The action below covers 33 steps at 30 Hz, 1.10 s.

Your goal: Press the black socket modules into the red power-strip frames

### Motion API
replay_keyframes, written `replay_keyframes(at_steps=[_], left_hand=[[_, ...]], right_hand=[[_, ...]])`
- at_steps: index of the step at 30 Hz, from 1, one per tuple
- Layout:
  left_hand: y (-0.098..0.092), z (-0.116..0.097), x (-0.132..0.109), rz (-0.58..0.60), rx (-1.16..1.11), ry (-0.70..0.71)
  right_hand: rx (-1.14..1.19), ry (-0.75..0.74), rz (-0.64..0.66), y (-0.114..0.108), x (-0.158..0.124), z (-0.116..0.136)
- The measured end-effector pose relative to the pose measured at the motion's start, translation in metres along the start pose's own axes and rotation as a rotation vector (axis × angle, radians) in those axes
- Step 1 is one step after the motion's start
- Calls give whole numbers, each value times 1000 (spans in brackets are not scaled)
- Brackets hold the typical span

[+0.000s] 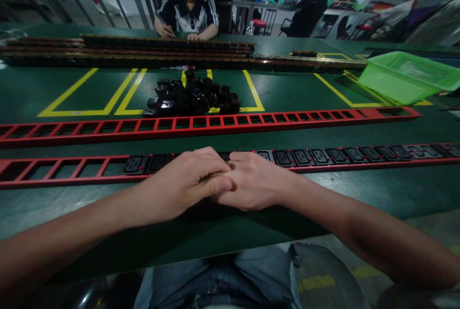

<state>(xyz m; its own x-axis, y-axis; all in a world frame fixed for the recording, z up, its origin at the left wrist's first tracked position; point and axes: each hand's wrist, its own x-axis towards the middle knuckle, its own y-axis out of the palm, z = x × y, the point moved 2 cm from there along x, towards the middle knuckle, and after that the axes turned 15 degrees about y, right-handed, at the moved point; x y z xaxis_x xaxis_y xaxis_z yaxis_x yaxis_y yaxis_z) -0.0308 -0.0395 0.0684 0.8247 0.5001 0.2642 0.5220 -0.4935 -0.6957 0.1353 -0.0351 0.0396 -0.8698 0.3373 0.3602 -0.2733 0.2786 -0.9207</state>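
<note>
Over the near red slotted frame [72, 182], my two hands meet. My left hand [190, 179] has its fingers bent against my right hand, its thumb lying at the knuckles. The fingers of my right hand [255, 182] are curled under, and whatever lies beneath both hands is hidden. Black power sockets [302, 156] fill the frame to the right of my hands, and a couple show just to the left. Farther left, several slots of this frame hold nothing. Behind it lies a second red frame [201, 130] with open slots, roughly parallel to the first.
A heap of black sockets [194, 96] sits past the second frame, with a screwdriver [187, 68] behind it. Long dark strips [143, 55] are stacked across the table. A green basket [406, 79] is at the right. Opposite sits a person [187, 12]; others work farther back.
</note>
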Motion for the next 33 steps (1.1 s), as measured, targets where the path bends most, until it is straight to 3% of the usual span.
replay_keyframes(at_steps=[4, 10, 14, 18, 21, 23, 28, 30, 33], left_hand=[[-10, -6, -10, 114, -116, 74], [16, -26, -20, -34, 8, 75], [26, -38, -29, -96, -73, 74], [38, -66, -57, 65, -254, -17], [64, -79, -79, 204, -436, -72], [90, -73, -88, 179, -469, -152], [156, -30, -96, 34, -491, -326], [165, -20, -96, -13, -557, -317], [152, -17, -96, 20, -653, -172]], right_hand=[[-11, -22, -33, -9, 2, 8], [149, 21, -53, -10, 2, 36], [139, -20, 15, -17, 0, 55], [300, 106, 23, -28, -23, 89], [418, 0, 56, -22, -50, 123], [410, 16, 166, -7, -65, 138], [357, 88, 447, 38, -81, 151], [338, 91, 461, 45, -82, 151], [315, 61, 392, 44, -84, 147]])
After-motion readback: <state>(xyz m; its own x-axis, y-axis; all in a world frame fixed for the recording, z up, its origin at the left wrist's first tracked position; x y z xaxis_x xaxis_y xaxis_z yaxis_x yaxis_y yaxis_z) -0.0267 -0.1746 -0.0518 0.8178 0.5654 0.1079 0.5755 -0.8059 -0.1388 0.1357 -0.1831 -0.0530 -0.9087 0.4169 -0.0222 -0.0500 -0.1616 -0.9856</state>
